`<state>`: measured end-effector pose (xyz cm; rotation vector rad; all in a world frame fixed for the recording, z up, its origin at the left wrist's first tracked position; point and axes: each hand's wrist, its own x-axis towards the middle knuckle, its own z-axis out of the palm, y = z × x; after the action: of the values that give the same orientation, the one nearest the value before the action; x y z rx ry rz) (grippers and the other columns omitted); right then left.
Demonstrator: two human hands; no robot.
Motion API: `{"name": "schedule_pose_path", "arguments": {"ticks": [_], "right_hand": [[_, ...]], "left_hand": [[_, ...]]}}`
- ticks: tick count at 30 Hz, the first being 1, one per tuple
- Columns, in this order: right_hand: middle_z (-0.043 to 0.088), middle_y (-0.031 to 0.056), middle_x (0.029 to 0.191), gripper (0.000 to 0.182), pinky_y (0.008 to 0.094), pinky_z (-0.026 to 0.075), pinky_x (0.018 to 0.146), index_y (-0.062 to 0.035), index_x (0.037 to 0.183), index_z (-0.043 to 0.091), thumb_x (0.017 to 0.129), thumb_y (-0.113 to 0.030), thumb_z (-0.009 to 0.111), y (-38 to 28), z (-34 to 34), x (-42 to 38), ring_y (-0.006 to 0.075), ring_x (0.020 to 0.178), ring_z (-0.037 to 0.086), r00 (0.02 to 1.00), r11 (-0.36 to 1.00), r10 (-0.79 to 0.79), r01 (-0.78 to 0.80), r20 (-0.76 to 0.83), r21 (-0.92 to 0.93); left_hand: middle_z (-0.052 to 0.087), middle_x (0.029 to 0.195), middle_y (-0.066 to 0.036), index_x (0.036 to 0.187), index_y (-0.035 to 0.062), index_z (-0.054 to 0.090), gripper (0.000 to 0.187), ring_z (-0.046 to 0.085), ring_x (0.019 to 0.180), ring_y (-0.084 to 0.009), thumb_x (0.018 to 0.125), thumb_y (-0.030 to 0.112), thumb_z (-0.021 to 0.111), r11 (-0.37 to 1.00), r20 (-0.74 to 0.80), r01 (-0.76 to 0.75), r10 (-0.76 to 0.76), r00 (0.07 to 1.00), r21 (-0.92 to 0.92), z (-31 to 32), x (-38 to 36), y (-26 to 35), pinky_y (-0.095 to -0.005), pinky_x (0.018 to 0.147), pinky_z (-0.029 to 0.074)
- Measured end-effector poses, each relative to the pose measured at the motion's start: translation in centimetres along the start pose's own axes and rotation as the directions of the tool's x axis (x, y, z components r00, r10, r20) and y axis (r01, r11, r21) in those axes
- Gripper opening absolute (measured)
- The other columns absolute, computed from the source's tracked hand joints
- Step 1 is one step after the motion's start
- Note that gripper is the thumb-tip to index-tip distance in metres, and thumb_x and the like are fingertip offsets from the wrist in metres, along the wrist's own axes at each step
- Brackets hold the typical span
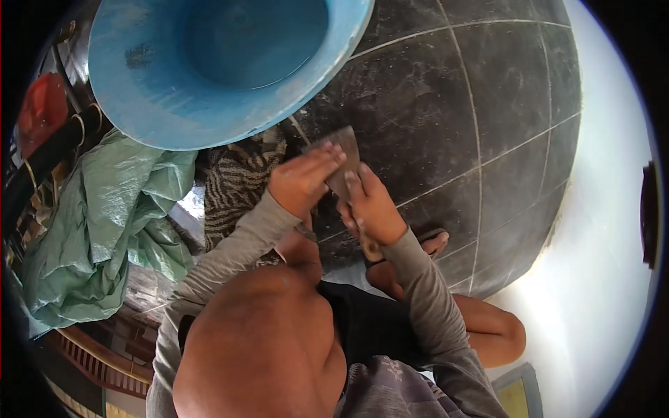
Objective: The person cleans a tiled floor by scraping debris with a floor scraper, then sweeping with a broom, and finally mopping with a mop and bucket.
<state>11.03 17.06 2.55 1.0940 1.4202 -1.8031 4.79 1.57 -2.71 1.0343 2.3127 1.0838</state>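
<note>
A flat grey metal blade [346,148], wide at its far end, lies low over the dark tiled floor [446,118]. My left hand [303,181] rests across it with the fingers stretched over its upper face. My right hand [373,207] grips the blade's near end from the right, fingertips on the metal. A dark handle end [371,249] shows below that wrist. Both arms wear grey long sleeves. My bare knee [258,341] fills the bottom of the view.
A big blue plastic basin [139,90] stands at the top left. A crumpled green tarp [104,223] lies to the left, with a striped cloth [240,181] beside it. My sandalled foot [435,242] rests on the tiles. Bright light washes out the right side.
</note>
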Motion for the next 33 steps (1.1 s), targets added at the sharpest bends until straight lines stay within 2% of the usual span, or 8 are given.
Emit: {"name": "schedule_pose_path", "arguments": {"ticks": [11, 15, 17, 20, 22, 26, 30, 33], "right_hand": [[0.052, 0.0076, 0.057, 0.019, 0.0308, 0.037, 0.033, -0.0038, 0.099, 0.043, 0.101, -0.022, 0.037, -0.8, 2.0, 2.6, 0.0157, 0.037, 0.048, 0.995, 0.996, -0.087, 0.087, 0.051, -0.016], [0.054, 0.0136, 0.059, 0.022, 0.0344, 0.043, 0.04, -0.0022, 0.095, 0.044, 0.1, -0.023, 0.04, -1.9, 2.1, 2.5, 0.0202, 0.043, 0.055, 0.993, 0.996, 0.075, -0.079, 0.09, 0.044], [0.049, 0.0072, 0.059, 0.02, 0.0301, 0.039, 0.036, -0.0082, 0.101, 0.04, 0.101, -0.028, 0.039, 0.0, 2.4, 2.6, 0.0153, 0.041, 0.047, 0.993, 1.0, -0.026, 0.027, 0.111, -0.009], [0.052, 0.011, 0.066, 0.02, 0.0335, 0.041, 0.044, -0.0065, 0.101, 0.041, 0.1, -0.027, 0.04, -0.1, 3.0, 3.8, 0.0202, 0.05, 0.051, 0.993, 0.994, -0.063, 0.071, 0.103, -0.082], [0.061, 0.0247, 0.077, 0.025, 0.0455, 0.049, 0.064, 0.0009, 0.098, 0.048, 0.098, -0.023, 0.043, -2.9, 3.2, 3.5, 0.0353, 0.07, 0.065, 0.994, 0.996, 0.022, -0.013, 0.109, -0.085], [0.059, 0.0223, 0.066, 0.024, 0.0417, 0.049, 0.056, 0.001, 0.095, 0.047, 0.098, -0.022, 0.043, 1.2, 4.5, 3.2, 0.034, 0.062, 0.064, 0.926, 0.899, -0.378, 0.364, -0.009, -0.243], [0.056, 0.0129, 0.063, 0.023, 0.0343, 0.046, 0.045, 0.0004, 0.102, 0.047, 0.099, -0.022, 0.041, -2.7, 4.1, 2.6, 0.0204, 0.048, 0.057, 0.969, 0.979, 0.112, -0.145, 0.219, 0.142], [0.052, 0.0077, 0.059, 0.02, 0.0324, 0.042, 0.039, -0.0034, 0.095, 0.045, 0.099, -0.023, 0.041, -0.5, 4.3, 1.9, 0.0161, 0.042, 0.051, 0.985, 0.988, 0.065, -0.086, 0.162, 0.129]], "left_hand": [[0.066, 0.116, -0.008, 0.114, 0.0114, 0.067, 0.06, 0.061, 0.113, -0.0224, 0.057, -0.006, 0.063, 0.994, -0.111, 0.058, -0.047, 0.993, 0.092, -2.2, 0.9, -1.8, -0.0327, 0.089, 0.054], [0.066, 0.115, -0.009, 0.112, 0.0102, 0.068, 0.062, 0.06, 0.115, -0.0243, 0.055, -0.012, 0.059, 0.987, -0.127, 0.157, -0.151, 0.98, 0.039, -2.7, 1.0, -0.9, -0.0337, 0.093, 0.052], [0.066, 0.116, -0.008, 0.113, 0.0117, 0.068, 0.059, 0.06, 0.114, -0.0225, 0.057, -0.008, 0.06, 0.989, -0.109, 0.141, -0.136, 0.985, 0.044, -2.6, 0.2, -1.0, -0.0326, 0.091, 0.053], [0.066, 0.116, -0.007, 0.112, 0.0115, 0.068, 0.059, 0.06, 0.114, -0.0214, 0.056, -0.007, 0.06, 0.983, -0.139, 0.163, -0.151, 0.979, 0.081, -3.0, 0.1, -1.7, -0.0324, 0.09, 0.054], [0.066, 0.115, -0.008, 0.112, 0.0109, 0.068, 0.06, 0.06, 0.114, -0.0213, 0.056, -0.008, 0.06, 0.968, -0.18, 0.229, -0.208, 0.961, 0.104, -3.7, 0.8, -1.3, -0.0327, 0.09, 0.054], [0.067, 0.114, -0.008, 0.113, 0.0113, 0.068, 0.06, 0.06, 0.114, -0.0216, 0.056, -0.008, 0.06, 0.969, -0.101, 0.236, -0.228, 0.968, 0.072, -3.8, -1.3, -0.5, -0.0323, 0.09, 0.053], [0.068, 0.111, -0.008, 0.112, 0.0116, 0.069, 0.058, 0.061, 0.112, -0.0214, 0.058, -0.008, 0.06, 0.964, -0.148, 0.25, -0.234, 0.961, 0.095, -4.8, -0.2, -1.0, -0.0324, 0.09, 0.054], [0.068, 0.112, -0.007, 0.111, 0.0123, 0.069, 0.056, 0.062, 0.111, -0.0213, 0.059, -0.007, 0.062, 0.966, -0.123, 0.227, -0.212, 0.97, 0.125, -4.5, -1.4, -0.8, -0.033, 0.089, 0.054]]}}
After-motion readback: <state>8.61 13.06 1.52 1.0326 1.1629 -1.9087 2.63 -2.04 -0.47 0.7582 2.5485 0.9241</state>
